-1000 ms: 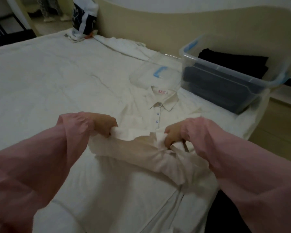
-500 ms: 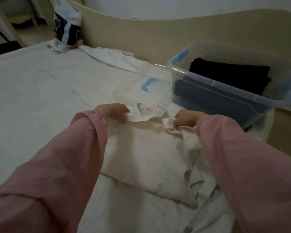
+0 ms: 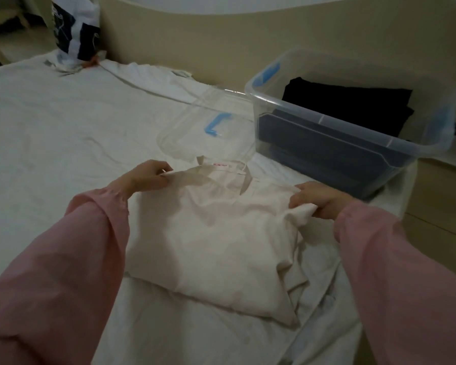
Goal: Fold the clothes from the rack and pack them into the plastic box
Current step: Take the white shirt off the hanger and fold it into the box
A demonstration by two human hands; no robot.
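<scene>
With dark clothes (image 3: 353, 106) already in the plastic box (image 3: 327, 122), pinching the folded white shirt (image 3: 216, 233) with both hands' fingers (image 3: 163, 175), still unpacked.

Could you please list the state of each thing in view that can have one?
Shirt: folded in half on the bed, collar end gripped on both sides.
Left hand: shut on the shirt's top left edge.
Right hand: shut on the shirt's right edge.
Box: open, dark folded clothes inside.
Lid: off, lying flat on the bed beside the box.
</scene>
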